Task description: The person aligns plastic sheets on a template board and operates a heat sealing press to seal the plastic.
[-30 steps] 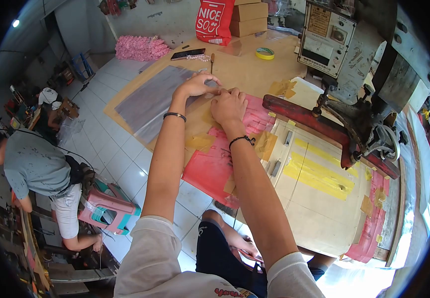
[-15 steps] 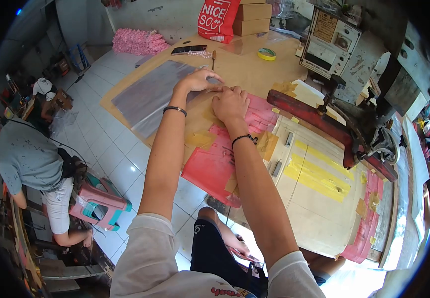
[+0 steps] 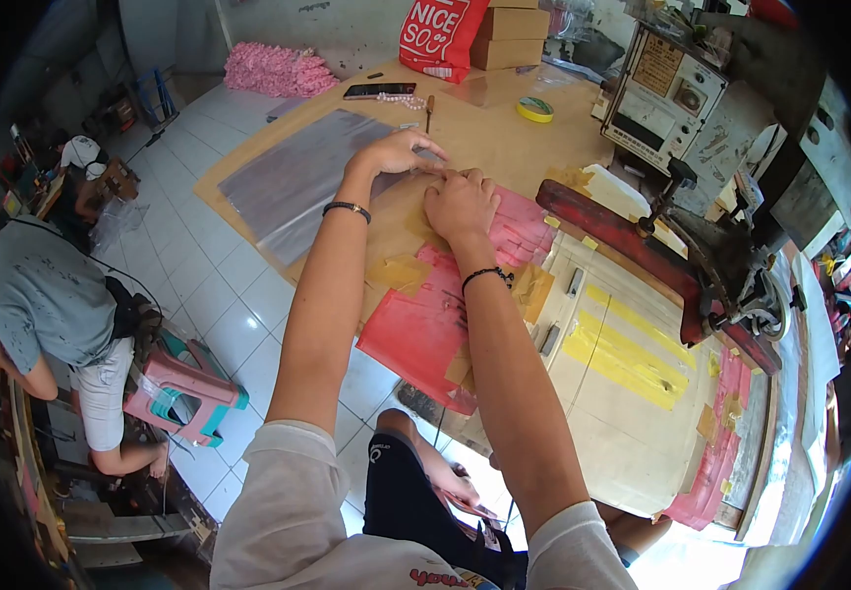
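My left hand (image 3: 398, 154) and my right hand (image 3: 462, 205) meet over the brown table surface, at the far end of a red padded strip (image 3: 415, 329). The left fingers reach toward the right hand, thumb and fingertips close to it; whatever lies between them is too small to make out. Curled fingers close my right hand, their tips turned down and hidden. Beside the left hand and forearm lies a translucent grey plastic sheet (image 3: 297, 177). Under my right forearm, tan tape patches (image 3: 533, 292) hold the red strip by a cream board (image 3: 607, 433) with yellow tape.
A red machine bar (image 3: 614, 236) spans the board, beside a control box (image 3: 663, 93). Farther back are a tape roll (image 3: 534, 110), a phone (image 3: 379, 90), a screwdriver (image 3: 430, 113), a red bag (image 3: 437, 37) and cardboard boxes (image 3: 509, 39). A person (image 3: 52, 295) sits left, near a stool (image 3: 189, 388).
The view has shifted slightly, so table items appear a little to the right. My hands keep nearly the same pose at the same spot. The person at left leans slightly differently.
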The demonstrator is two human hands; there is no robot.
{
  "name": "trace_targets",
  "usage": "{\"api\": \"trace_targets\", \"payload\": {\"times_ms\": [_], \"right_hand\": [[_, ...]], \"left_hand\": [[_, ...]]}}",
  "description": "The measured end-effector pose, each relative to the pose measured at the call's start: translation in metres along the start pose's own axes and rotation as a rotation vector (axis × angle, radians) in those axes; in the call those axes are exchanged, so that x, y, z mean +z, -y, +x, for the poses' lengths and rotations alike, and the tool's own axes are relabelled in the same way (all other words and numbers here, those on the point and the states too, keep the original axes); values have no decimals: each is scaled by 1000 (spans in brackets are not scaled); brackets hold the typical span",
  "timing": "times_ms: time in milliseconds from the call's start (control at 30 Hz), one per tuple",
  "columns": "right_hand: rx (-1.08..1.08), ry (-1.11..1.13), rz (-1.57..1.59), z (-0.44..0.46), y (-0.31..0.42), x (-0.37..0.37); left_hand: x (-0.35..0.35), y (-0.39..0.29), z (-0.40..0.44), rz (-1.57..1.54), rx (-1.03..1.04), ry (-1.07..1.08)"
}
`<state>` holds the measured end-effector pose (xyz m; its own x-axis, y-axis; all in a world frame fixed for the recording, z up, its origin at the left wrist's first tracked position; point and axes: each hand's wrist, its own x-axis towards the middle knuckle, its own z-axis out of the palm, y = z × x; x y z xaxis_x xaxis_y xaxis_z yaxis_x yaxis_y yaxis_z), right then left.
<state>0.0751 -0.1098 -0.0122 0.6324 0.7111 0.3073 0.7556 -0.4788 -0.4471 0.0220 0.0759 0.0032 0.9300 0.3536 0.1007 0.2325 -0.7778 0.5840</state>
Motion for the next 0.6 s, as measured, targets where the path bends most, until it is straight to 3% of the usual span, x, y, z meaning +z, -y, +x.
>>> {"api": "trace_targets", "payload": {"times_ms": [133, 233, 433, 600], "right_hand": [[-2, -15, 52, -2, 1, -2], [7, -6, 67, -1, 1, -2], [16, 26, 91, 0, 0, -5], [15, 50, 77, 1, 0, -5]], "left_hand": [[8, 8, 9, 169, 34, -110], [9, -10, 3, 49, 4, -125], [10, -36, -3, 287, -21, -161], [11, -17, 7, 260, 41, -181]]}}
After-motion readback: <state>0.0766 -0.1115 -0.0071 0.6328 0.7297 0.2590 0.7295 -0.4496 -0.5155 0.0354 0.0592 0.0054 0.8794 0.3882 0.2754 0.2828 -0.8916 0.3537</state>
